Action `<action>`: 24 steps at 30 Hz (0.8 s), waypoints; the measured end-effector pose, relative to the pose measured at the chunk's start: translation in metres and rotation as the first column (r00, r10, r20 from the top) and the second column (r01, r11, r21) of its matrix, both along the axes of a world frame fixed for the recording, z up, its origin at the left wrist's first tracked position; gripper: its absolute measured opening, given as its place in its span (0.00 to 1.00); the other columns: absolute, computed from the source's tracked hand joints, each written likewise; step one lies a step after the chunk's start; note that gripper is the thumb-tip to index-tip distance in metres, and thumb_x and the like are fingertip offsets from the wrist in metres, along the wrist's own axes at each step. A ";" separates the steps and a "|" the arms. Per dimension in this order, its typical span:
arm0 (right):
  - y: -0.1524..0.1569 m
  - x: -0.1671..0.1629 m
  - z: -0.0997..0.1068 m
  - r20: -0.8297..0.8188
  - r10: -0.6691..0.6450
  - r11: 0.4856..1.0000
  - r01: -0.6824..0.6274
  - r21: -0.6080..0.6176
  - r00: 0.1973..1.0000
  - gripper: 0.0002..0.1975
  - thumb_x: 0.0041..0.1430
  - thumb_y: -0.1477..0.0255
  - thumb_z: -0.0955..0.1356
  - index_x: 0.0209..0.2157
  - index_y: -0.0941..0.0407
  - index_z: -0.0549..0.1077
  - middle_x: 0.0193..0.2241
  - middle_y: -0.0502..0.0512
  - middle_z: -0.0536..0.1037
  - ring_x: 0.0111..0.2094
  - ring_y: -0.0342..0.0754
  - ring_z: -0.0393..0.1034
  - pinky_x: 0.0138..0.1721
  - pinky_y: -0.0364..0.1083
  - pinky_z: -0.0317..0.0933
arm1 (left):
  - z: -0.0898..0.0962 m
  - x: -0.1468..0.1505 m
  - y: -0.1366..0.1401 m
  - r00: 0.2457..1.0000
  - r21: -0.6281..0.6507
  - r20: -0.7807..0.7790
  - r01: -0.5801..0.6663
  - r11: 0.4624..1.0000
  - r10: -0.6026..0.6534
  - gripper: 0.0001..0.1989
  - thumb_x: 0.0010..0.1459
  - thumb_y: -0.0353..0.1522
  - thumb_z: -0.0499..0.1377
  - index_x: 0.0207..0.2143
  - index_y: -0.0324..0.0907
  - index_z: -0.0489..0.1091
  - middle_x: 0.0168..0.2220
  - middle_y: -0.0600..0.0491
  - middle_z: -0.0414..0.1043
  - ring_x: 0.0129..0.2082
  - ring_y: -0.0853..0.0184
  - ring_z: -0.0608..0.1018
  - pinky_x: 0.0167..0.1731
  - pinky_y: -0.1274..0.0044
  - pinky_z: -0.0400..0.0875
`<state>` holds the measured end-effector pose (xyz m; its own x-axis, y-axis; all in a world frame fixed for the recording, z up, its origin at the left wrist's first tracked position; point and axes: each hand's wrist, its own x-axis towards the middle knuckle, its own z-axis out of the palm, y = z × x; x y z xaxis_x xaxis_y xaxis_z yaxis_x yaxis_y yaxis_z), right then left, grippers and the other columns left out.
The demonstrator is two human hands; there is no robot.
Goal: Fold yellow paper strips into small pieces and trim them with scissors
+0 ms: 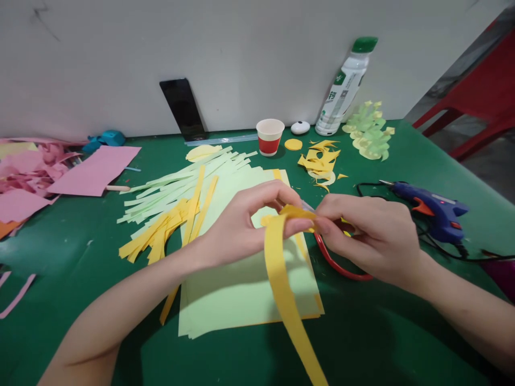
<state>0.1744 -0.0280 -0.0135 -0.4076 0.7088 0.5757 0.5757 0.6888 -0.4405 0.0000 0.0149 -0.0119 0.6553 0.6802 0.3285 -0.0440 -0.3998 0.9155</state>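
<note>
A long yellow paper strip hangs down from between my two hands, its upper end folded over. My left hand pinches this folded end between thumb and fingers. On the right, my right hand grips the other side of the same yellow paper with thumb and forefinger. Red-handled scissors show partly beneath my right hand; their blades are mostly hidden. Below both hands lies a stack of pale green paper sheets with yellow paper edges showing under it.
Pale green strips and yellow strips lie left of the stack. A red-and-white cup, yellow scraps, a bottle and a phone are along the wall. A blue glue gun lies right; pink paper lies left.
</note>
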 end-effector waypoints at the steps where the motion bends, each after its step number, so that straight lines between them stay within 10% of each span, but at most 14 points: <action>1: 0.000 0.001 0.000 -0.013 0.015 1.000 -0.015 -0.009 1.000 0.10 0.57 0.79 0.61 0.22 0.55 0.62 0.16 0.46 0.63 0.16 0.38 0.53 0.16 0.39 0.48 | 0.001 -0.001 0.000 1.000 -0.013 -0.011 -0.019 1.000 0.018 0.05 0.52 0.29 0.61 0.26 0.40 0.66 0.28 0.56 0.68 0.30 0.73 0.71 0.32 0.80 0.67; 24: -0.004 -0.011 -0.002 -0.187 -0.049 0.940 -0.018 -0.341 0.981 0.19 0.56 0.74 0.65 0.12 0.57 0.63 0.12 0.49 0.63 0.17 0.39 0.58 0.18 0.40 0.51 | -0.002 0.000 -0.005 0.990 -0.202 -0.004 -0.142 0.969 0.144 0.06 0.50 0.26 0.62 0.24 0.44 0.72 0.26 0.59 0.73 0.27 0.73 0.72 0.26 0.81 0.67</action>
